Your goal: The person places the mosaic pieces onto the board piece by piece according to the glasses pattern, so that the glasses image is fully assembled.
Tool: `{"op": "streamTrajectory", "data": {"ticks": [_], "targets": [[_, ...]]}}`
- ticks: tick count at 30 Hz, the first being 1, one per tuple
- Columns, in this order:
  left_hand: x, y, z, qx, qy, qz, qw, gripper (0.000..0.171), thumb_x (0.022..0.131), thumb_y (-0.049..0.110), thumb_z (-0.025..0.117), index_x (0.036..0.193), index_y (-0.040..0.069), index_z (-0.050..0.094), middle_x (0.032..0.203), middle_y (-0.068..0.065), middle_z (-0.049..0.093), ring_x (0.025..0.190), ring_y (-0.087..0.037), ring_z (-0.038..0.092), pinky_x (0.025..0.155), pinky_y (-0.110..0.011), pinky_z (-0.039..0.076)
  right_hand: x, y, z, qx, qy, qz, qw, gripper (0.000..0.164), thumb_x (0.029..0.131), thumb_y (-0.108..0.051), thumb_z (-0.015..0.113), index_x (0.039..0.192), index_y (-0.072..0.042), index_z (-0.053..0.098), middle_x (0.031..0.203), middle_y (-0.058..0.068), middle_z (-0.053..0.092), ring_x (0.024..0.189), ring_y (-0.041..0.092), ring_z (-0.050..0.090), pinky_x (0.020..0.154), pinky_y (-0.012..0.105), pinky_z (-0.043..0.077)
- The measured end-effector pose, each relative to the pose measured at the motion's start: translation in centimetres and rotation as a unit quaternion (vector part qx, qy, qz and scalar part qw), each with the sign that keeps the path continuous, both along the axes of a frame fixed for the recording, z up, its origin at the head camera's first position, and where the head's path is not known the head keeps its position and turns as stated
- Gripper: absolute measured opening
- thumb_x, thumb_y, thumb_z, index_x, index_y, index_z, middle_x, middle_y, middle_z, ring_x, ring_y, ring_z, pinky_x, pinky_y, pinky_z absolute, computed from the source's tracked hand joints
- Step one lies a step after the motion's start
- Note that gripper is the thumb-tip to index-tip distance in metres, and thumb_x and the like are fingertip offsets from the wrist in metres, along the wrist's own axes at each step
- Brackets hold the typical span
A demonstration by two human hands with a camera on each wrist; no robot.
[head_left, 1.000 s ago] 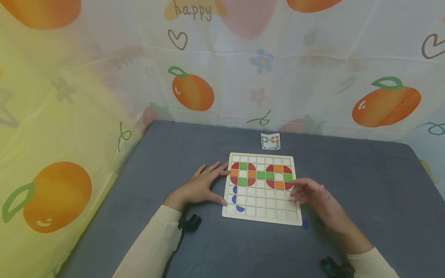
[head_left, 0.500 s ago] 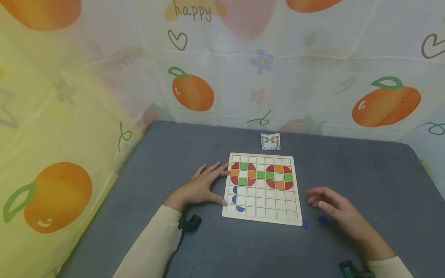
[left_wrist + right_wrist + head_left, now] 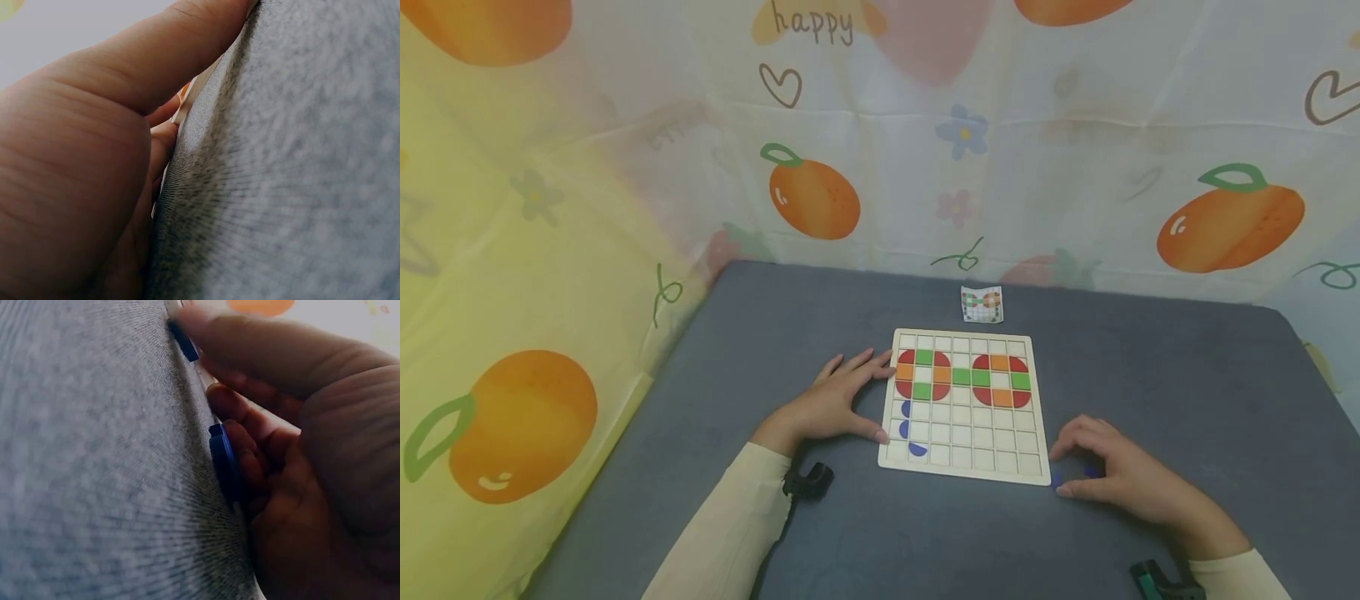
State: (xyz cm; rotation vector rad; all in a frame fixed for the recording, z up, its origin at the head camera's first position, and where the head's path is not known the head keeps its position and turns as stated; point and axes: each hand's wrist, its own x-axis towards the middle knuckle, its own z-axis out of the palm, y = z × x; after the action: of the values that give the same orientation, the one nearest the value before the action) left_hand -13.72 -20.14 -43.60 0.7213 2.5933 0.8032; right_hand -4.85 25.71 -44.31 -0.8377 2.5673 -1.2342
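A pale square grid board (image 3: 973, 438) lies on the table with red, green and orange tiles forming two rounded shapes joined by a green tile. Blue half-round tiles (image 3: 917, 449) sit in its left columns. My left hand (image 3: 827, 408) rests along the board's left edge, fingers spread, thumb at the lower side. Beyond the lower right corner, my right hand (image 3: 1135, 479) is low over the table, thumb and forefinger apart around a small blue tile (image 3: 1057, 480). In the right wrist view the thumb tip overlaps that tile, and more blue tiles (image 3: 225, 462) lie beneath the other fingers.
A small printed card (image 3: 982, 306) showing a similar coloured pattern lies behind the board. The grey table (image 3: 880, 533) ends at a fruit-printed cloth (image 3: 880, 117) at the back. Black straps with camera mounts (image 3: 808, 481) are on the wrists.
My right hand has moved off the board's right side, back and down to the blue tiles by the lower right corner. My left hand stays where it was.
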Motion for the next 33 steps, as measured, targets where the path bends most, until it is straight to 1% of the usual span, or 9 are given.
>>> {"op": "streamTrajectory", "data": {"ticks": [3, 6, 10, 13, 16, 19, 23, 26, 33], "targets": [[0.0, 0.0, 0.0, -0.002, 0.0, -0.002, 1.0, 0.114, 0.076, 0.063, 0.096, 0.17, 0.028, 0.042, 0.178, 0.016, 0.021, 0.165, -0.014, 0.004, 0.128, -0.049, -0.008, 0.0, -0.2, 0.0, 0.02, 0.015, -0.016, 1.0, 0.027, 0.093, -0.021, 0.091, 0.107, -0.034, 0.073, 0.113, -0.014, 0.06, 0.107, 0.011, 0.052, 0.087, 0.03, 0.046], [-0.1, -0.1, 0.0, -0.005, -0.003, -0.001, 1.0, 0.113, 0.076, 0.063, 0.095, 0.17, 0.028, 0.042, 0.178, 0.015, 0.02, 0.165, -0.013, 0.004, 0.128, -0.048, -0.009, 0.0, -0.6, 0.0, 0.043, 0.029, -0.063, 0.997, 0.022, 0.094, -0.019, 0.09, 0.098, -0.032, 0.072, 0.101, -0.015, 0.06, 0.095, 0.01, 0.055, 0.079, 0.031, 0.048], [-0.1, 0.0, 0.0, -0.004, -0.005, 0.001, 1.0, 0.113, 0.076, 0.063, 0.096, 0.169, 0.028, 0.044, 0.178, 0.014, 0.02, 0.165, -0.014, 0.004, 0.128, -0.049, -0.008, -0.1, -1.2, 0.2, 0.095, 0.052, -0.133, 0.985, 0.025, 0.095, -0.021, 0.089, 0.086, -0.027, 0.067, 0.084, -0.012, 0.054, 0.077, 0.009, 0.051, 0.066, 0.031, 0.044], [-0.1, 0.0, -0.1, -0.001, -0.003, 0.003, 1.0, 0.111, 0.075, 0.062, 0.096, 0.168, 0.028, 0.046, 0.178, 0.012, 0.021, 0.165, -0.016, 0.005, 0.128, -0.051, -0.008, -0.1, -1.3, 0.3, 0.119, 0.066, -0.158, 0.978, 0.029, 0.097, -0.022, 0.086, 0.081, -0.026, 0.063, 0.079, -0.011, 0.05, 0.073, 0.01, 0.047, 0.063, 0.032, 0.04], [-0.1, -0.1, -0.1, -0.002, -0.003, 0.004, 1.0, 0.109, 0.076, 0.062, 0.096, 0.167, 0.028, 0.047, 0.178, 0.013, 0.021, 0.165, -0.015, 0.005, 0.129, -0.051, -0.008, -0.1, -0.8, 0.3, 0.104, 0.065, -0.157, 0.98, 0.025, 0.098, -0.021, 0.086, 0.085, -0.025, 0.066, 0.081, -0.011, 0.051, 0.073, 0.009, 0.048, 0.063, 0.031, 0.04], [-0.1, 0.0, -0.1, -0.002, -0.003, 0.003, 1.0, 0.108, 0.076, 0.061, 0.097, 0.167, 0.028, 0.047, 0.179, 0.012, 0.02, 0.165, -0.015, 0.004, 0.129, -0.05, -0.007, -0.2, 0.0, 0.3, 0.067, 0.046, -0.133, 0.988, 0.017, 0.094, -0.019, 0.089, 0.101, -0.023, 0.074, 0.087, -0.01, 0.054, 0.077, 0.009, 0.051, 0.065, 0.03, 0.042], [-0.2, 0.0, -0.1, -0.005, -0.005, 0.003, 1.0, 0.109, 0.076, 0.061, 0.096, 0.168, 0.028, 0.047, 0.179, 0.013, 0.019, 0.165, -0.014, 0.004, 0.129, -0.05, -0.007, -0.2, 0.9, 0.3, 0.032, 0.033, -0.087, 0.995, 0.031, 0.091, -0.014, 0.091, 0.119, -0.02, 0.077, 0.094, -0.01, 0.056, 0.082, 0.01, 0.051, 0.067, 0.029, 0.041], [-0.2, 0.1, -0.1, -0.004, -0.003, 0.003, 1.0, 0.111, 0.076, 0.062, 0.096, 0.168, 0.027, 0.046, 0.179, 0.012, 0.021, 0.165, -0.016, 0.004, 0.129, -0.051, -0.007, -0.2, 1.1, 0.3, 0.027, 0.047, -0.074, 0.996, 0.028, 0.092, -0.012, 0.09, 0.114, -0.024, 0.078, 0.093, -0.013, 0.057, 0.082, 0.009, 0.052, 0.067, 0.028, 0.042], [0.0, 0.0, 0.0, 0.003, -0.002, 0.001, 1.0, 0.111, 0.075, 0.06, 0.097, 0.168, 0.026, 0.047, 0.179, 0.009, 0.022, 0.165, -0.019, 0.006, 0.128, -0.053, -0.007, -0.1, 0.5, 0.0, 0.052, 0.083, -0.095, 0.991, 0.025, 0.09, -0.014, 0.092, 0.105, -0.028, 0.076, 0.092, -0.017, 0.056, 0.083, 0.006, 0.052, 0.068, 0.029, 0.045]]}}
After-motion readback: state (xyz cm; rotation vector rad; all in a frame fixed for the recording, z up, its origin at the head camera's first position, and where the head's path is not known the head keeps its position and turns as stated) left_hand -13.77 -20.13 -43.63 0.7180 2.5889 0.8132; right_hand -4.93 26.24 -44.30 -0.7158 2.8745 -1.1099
